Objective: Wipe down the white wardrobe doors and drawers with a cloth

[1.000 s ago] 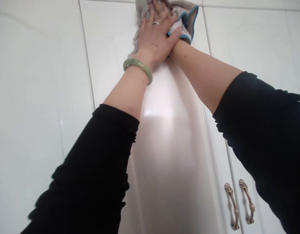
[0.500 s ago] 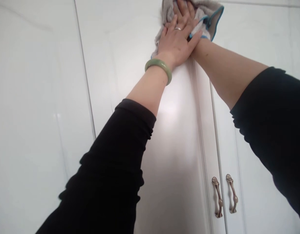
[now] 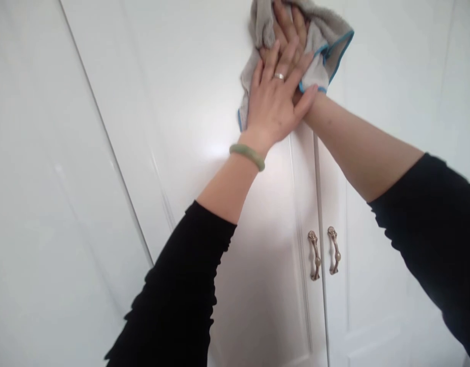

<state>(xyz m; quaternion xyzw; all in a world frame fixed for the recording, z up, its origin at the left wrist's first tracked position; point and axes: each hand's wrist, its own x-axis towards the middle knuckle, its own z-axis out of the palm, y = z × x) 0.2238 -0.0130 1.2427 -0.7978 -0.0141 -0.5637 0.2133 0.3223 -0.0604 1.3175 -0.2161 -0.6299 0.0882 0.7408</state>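
Both arms reach up to a white cabinet door [image 3: 235, 285]. My right hand [image 3: 285, 31] lies with spread fingers on a grey cleaning cloth [image 3: 330, 28] with blue edging, pressing it against the door. Folds of the cloth bunch up around that hand. On top of it rests my left hand [image 3: 271, 104], flat, fingers apart, wearing a silver ring [image 3: 279, 76] and a green bangle [image 3: 247, 154] at the wrist. The left fingers cover part of the right hand. At the top, the picture's edge cuts off some of the cloth.
Two ornate metal handles, a left one [image 3: 314, 256] and a right one [image 3: 334, 251], stick out below the hands, either side of the gap between two doors. Another long seam [image 3: 105, 130] runs down the white panels at the left.
The hands and cloth have slid down the door together, closer to the handles. The view has tilted and shifted, so the handles appear higher and further left. Left still lies over right.
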